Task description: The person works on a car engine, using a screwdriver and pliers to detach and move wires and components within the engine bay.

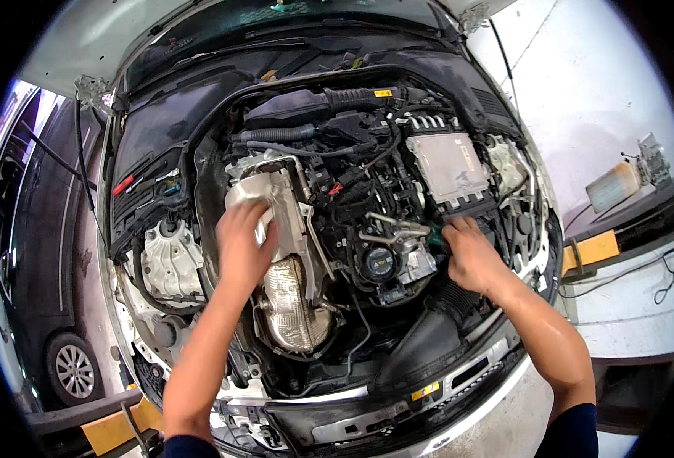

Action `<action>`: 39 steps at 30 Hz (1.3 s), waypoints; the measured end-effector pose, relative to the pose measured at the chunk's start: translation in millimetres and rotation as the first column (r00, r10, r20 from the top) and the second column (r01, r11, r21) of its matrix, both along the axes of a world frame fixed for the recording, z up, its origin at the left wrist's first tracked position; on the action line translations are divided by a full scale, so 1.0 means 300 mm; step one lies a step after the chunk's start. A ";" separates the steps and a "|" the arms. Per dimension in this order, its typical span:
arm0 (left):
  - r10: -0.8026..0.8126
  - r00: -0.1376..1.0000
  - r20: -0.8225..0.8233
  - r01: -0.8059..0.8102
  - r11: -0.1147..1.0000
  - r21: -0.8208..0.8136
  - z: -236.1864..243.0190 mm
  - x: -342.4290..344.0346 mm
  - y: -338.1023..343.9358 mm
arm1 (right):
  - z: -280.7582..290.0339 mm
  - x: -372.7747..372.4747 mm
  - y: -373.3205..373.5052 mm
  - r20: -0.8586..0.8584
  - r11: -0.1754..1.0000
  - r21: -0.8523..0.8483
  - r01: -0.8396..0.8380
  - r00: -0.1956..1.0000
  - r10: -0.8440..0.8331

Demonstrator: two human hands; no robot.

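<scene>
My left hand (244,240), slightly blurred, reaches over the silver metal heat shield (259,191) on the engine's left side, fingers bent and thumb apart, touching or just above it. Below it sits a crinkled foil-like shield (291,305). My right hand (466,252) is closed round a green object (437,237), perhaps a tool handle, beside metal pipes and fittings (398,237) right of the engine's middle. A black round cap (379,263) lies just left of it, and a silver finned control box (445,168) is above it.
The raised hood (85,42) spans the top left. Small tools (127,183) lie on the left cowl. A dark car (43,229) stands at left. Yellow lift parts (590,250) flank the bay. A machine (649,164) stands at right. A black air duct (421,347) runs along the front.
</scene>
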State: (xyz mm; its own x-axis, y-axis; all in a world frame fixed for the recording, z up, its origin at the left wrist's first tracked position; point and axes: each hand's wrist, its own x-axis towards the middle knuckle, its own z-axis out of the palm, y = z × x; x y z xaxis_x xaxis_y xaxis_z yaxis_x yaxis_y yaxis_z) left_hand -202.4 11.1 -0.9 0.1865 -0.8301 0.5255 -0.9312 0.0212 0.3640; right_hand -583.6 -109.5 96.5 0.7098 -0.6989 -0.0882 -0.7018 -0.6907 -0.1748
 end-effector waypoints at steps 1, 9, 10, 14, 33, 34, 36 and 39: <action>-0.053 0.996 0.071 0.057 0.997 -0.056 0.036 -0.034 -0.153 | -0.018 0.030 -0.045 -0.015 1.000 -0.011 -0.010 1.000 0.010; -0.342 0.792 0.506 0.166 0.918 0.360 0.048 -0.026 -0.637 | -0.096 0.300 -0.373 -0.222 0.982 -0.108 -0.156 0.966 0.129; -0.359 0.784 0.506 0.195 0.917 0.348 0.035 -0.008 -0.647 | -0.094 0.333 -0.394 -0.259 0.976 -0.140 -0.168 0.957 0.127; -0.269 0.857 0.440 0.201 0.960 0.196 0.015 -0.011 -0.603 | -0.040 0.450 -0.522 -0.390 0.962 -0.028 -0.272 0.889 0.240; 0.128 0.975 -0.181 -0.093 0.977 0.191 -0.122 -0.481 -0.196 | 0.018 0.628 -0.431 -0.565 0.838 -0.136 -0.529 0.736 0.373; 0.130 0.974 -0.184 -0.093 0.976 0.196 -0.129 -0.484 -0.194 | -0.007 0.648 -0.418 -0.585 0.848 -0.120 -0.516 0.727 0.359; 0.136 0.971 -0.197 -0.101 0.979 0.177 -0.138 -0.489 -0.194 | -0.038 0.686 -0.403 -0.653 0.845 -0.123 -0.521 0.684 0.326; 0.144 0.963 -0.226 -0.110 0.981 0.158 -0.147 -0.494 -0.186 | -0.044 0.714 -0.388 -0.682 0.810 -0.252 -0.530 0.691 0.240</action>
State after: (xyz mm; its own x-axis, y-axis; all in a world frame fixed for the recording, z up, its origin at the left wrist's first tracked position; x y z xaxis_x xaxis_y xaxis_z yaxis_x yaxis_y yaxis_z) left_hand -350.7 -44.8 -45.1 0.3994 -0.8544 0.3322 -0.8105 -0.1598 0.5635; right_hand -369.5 -226.0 83.4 0.8174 -0.4430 -0.3683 -0.2053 -0.8213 0.5323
